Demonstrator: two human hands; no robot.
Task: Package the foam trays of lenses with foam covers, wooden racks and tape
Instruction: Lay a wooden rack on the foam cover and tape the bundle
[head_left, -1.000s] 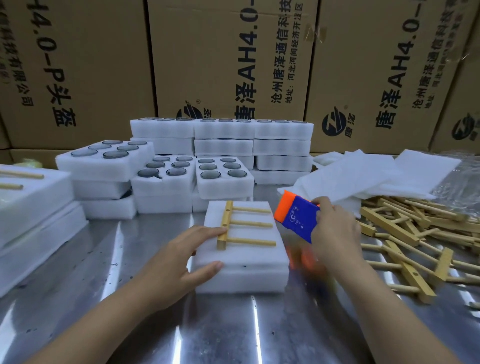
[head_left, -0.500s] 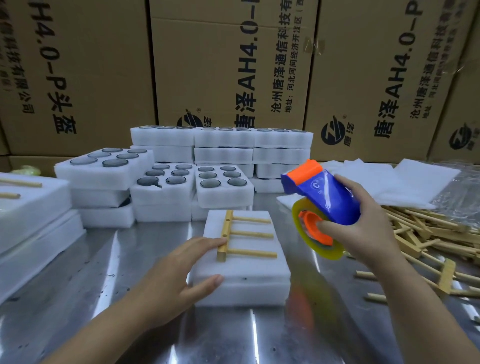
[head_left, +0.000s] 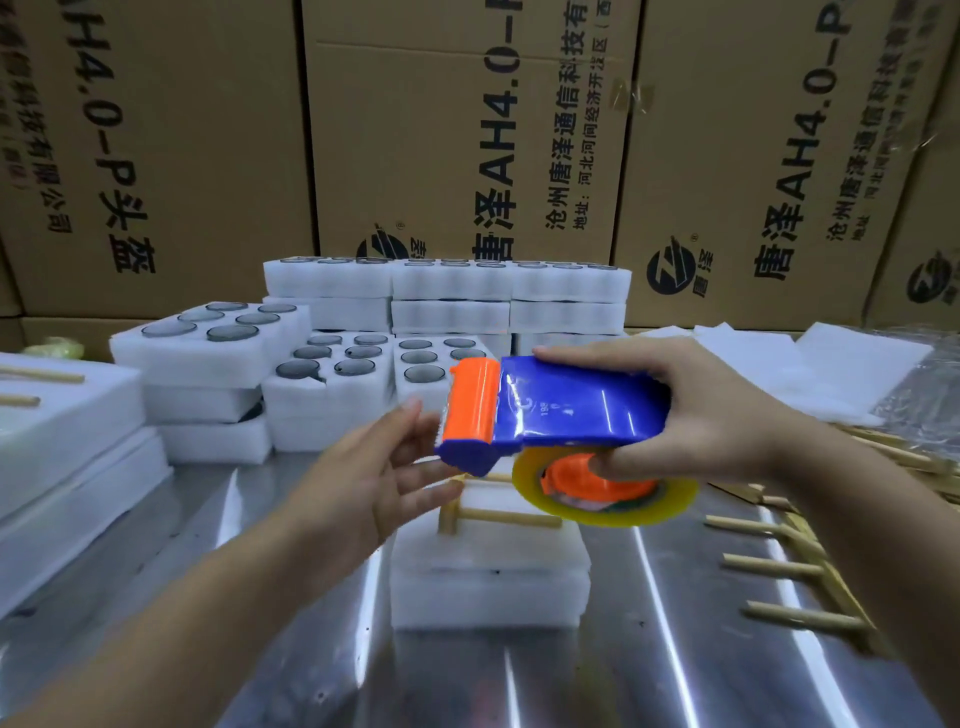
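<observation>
Both hands are up over the table (head_left: 675, 665) right now. My right hand (head_left: 727, 415) is wrapped around the blue tape dispenser (head_left: 571, 410), thumb on the orange core of the tape roll (head_left: 623, 512), holding it about level. My left hand (head_left: 363, 483) is spread loose with straight fingers, tips right at the dispenser's orange front end, can't tell if they actually touch. The foam pack (head_left: 488, 587) with the wooden rack (head_left: 498, 517) on top sits directly below the dispenser. Bare steel around it on my side, loose racks (head_left: 789, 571) off to my right, lens trays (head_left: 332, 384) stacked behind.
</observation>
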